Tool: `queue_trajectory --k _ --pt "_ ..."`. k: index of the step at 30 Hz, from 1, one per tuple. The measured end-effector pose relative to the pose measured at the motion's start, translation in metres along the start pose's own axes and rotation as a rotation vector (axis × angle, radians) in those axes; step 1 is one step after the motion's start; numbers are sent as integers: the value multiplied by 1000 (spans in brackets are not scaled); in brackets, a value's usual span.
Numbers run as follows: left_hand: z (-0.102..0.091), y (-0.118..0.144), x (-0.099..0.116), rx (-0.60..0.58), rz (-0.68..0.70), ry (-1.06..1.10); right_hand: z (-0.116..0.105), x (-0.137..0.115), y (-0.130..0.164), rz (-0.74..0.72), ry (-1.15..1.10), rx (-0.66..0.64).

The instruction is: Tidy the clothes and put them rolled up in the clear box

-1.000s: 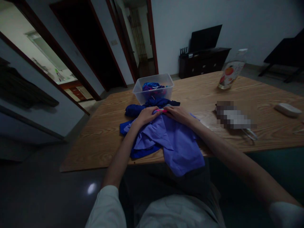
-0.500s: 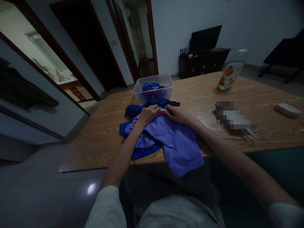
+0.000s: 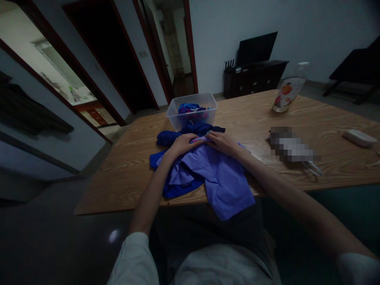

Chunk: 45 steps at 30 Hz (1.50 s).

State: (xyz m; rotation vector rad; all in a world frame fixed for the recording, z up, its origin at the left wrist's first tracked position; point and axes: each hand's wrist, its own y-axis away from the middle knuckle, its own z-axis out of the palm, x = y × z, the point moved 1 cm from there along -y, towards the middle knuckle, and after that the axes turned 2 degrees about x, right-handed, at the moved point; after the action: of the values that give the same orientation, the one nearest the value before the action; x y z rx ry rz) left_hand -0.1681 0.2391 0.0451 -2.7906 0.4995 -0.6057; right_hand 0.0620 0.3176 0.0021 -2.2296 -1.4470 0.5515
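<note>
Lavender garment (image 3: 227, 178), mid-frame — left hand (image 3: 181, 145) and right hand (image 3: 224, 143) both gripped its pink-patterned edge (image 3: 199, 139); apparently an edge-working step, next move calling for even, steady pinch.

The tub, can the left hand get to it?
Likely yes: the tub is open, with just blue cloth before it, though the left hand is holding the purple cloth.
</note>
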Motion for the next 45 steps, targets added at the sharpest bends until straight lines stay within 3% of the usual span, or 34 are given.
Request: queue_trajectory --k 6,13,22,29,33,38,42,45 --pt "5 -3 4 84 75 -244 -6 -3 -1 93 -85 25" --pt "2 0 14 143 174 -426 -7 6 -5 175 -320 -128" --pt "-6 5 16 48 69 -176 -6 3 -2 44 -127 -14" --pt "-8 2 7 48 41 17 -4 4 0 7 59 38" --pt "-7 1 6 132 101 7 -8 5 -1 68 2 33" --pt "-4 3 15 161 122 -215 -16 2 -3 200 -164 -91" --pt "-5 5 20 160 156 -263 -17 0 -5 191 -257 -110" --pt "-6 5 18 146 150 -175 -13 2 -5 167 -237 -83"
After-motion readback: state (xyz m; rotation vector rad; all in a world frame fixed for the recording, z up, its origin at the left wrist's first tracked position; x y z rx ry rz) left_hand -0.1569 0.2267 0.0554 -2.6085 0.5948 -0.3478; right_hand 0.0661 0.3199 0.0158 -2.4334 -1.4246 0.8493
